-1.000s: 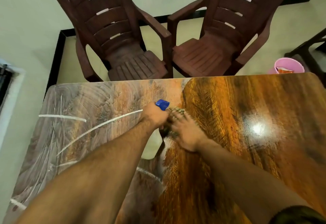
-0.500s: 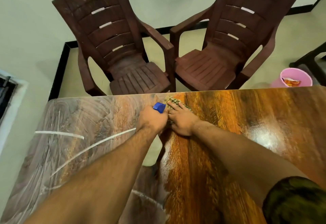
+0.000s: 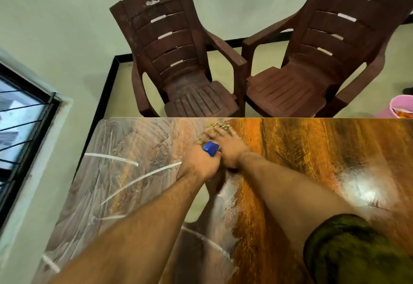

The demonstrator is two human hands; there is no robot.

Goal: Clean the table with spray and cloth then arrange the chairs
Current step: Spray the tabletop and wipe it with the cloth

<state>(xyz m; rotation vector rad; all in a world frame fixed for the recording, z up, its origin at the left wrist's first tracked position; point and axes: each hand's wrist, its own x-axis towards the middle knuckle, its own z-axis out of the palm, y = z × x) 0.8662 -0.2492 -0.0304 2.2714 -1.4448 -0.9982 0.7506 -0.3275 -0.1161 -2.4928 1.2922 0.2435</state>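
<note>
A glossy wood-grain table [image 3: 312, 154] fills the lower view. My left hand [image 3: 199, 164] grips a spray bottle whose blue head [image 3: 211, 148] sticks out past my knuckles; the bottle's body is hidden under my hand. My right hand [image 3: 228, 147] lies flat with straight fingers on a greenish patterned cloth [image 3: 214, 127], pressing it to the table close to the far edge. Two dark brown plastic armchairs stand just beyond that edge: the left chair [image 3: 178, 64] and the right chair [image 3: 312, 60], side by side and facing the table.
A pink bucket [image 3: 400, 107] with something orange inside sits on the floor at the far right. A barred window [image 3: 22, 127] is in the wall on the left. White reflected streaks cross the table's left half.
My right hand has pushed the cloth away from me, from mid-table up to the far edge. My left hand with the spray bottle has followed alongside. The view has tilted up and left.
</note>
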